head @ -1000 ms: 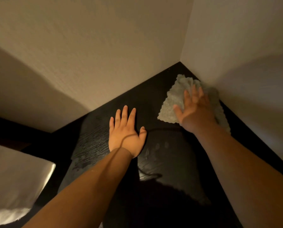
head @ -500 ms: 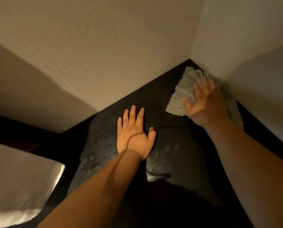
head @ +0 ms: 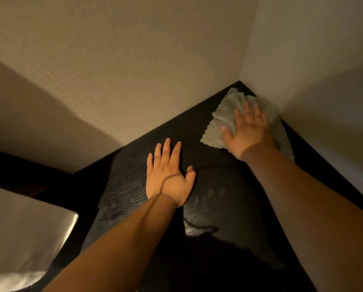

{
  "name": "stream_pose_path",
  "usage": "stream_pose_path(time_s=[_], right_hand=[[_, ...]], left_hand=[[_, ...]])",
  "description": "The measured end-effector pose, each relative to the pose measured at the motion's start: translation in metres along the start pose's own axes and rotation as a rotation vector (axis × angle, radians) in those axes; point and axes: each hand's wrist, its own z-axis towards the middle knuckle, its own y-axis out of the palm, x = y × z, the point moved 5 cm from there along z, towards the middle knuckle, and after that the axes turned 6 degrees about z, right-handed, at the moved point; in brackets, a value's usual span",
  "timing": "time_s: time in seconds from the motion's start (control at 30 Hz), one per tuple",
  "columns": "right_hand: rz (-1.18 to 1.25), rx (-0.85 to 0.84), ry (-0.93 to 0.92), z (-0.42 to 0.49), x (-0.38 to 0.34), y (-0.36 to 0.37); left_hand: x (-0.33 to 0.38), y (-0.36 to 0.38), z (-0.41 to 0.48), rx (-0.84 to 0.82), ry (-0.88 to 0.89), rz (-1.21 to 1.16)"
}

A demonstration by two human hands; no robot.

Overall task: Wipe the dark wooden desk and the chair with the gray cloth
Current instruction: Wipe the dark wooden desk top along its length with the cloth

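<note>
Pushed into a room corner, between a textured beige wall [head: 134, 70] on the left and a smoother pale wall [head: 315, 60] on the right: dark wooden desk [head: 125, 186], near-black, with fine open grain catching the light beside the left hand [head: 168, 180]. Warm, dim lighting, with broad soft shadows across both walls. Dull fingerprint smudges [head: 210, 192] on the glossy top just right of the left wrist. Thin curved line of shadow [head: 199, 227] on the desk nearer the camera, and another over the back of the left hand. Large dark shadow [head: 218, 266] over the near part of the top. At lower left, beyond the desk edge, a white cushion-like shape [head: 18, 239], soft and rounded; cannot tell more.

Gray cloth [head: 225, 114] at the far right corner of the desk, right up against the right wall, far tip just short of the corner itself. Lies under the right hand [head: 250, 133]: palm down, fingers straight and slightly spread, thumb out to the left, pressing flat on the cloth rather than pinching it. Sticks out past the fingertips toward the corner, past the thumb to the left, and beside the wrist along the wall side. Fluffy, nubby weave, pale gray-green, scalloped edge, folds bunched ahead of the fingers.

Left hand flat on bare wood, left of the cloth and apart from it, fingers straight and close together, thumb angled out, holding nothing.
</note>
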Motion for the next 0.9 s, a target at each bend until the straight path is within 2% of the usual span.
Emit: stream_pose_path(time_s=[0.13,0.2,0.27,0.37,0.43,0.53,0.67,0.73,0.8,0.9], right_hand=[[0.010,-0.104,-0.308,-0.049,-0.037,0.014],[-0.057,-0.124,-0.389,-0.054,-0.029,0.011],[-0.129,-0.099,-0.341,-0.031,-0.009,0.003],[0.037,0.028,-0.119,0.016,0.029,-0.011],[0.080,0.020,-0.061,0.025,0.029,-0.015],[0.002,-0.034,-0.099,0.010,0.004,-0.006],[-0.076,-0.107,-0.339,-0.037,-0.007,0.012],[-0.060,-0.096,-0.380,-0.027,0.007,0.004],[0.000,-0.042,-0.330,0.001,0.020,-0.008],[0.020,-0.015,-0.155,0.043,0.031,-0.020]], left_hand=[[0.000,0.001,-0.001,0.008,-0.005,-0.013],[-0.001,0.002,0.002,0.006,-0.027,-0.017],[-0.001,0.002,0.006,-0.005,-0.063,-0.013],[0.000,0.002,0.010,-0.012,-0.092,0.010],[0.001,0.002,0.012,-0.022,-0.082,0.028],[0.001,0.002,0.012,-0.037,-0.075,0.037],[0.002,0.001,0.016,-0.053,-0.040,0.047],[0.003,0.001,0.019,-0.067,-0.021,0.075],[0.003,0.001,0.020,-0.077,-0.004,0.114],[0.005,0.002,0.022,-0.071,0.025,0.152]])
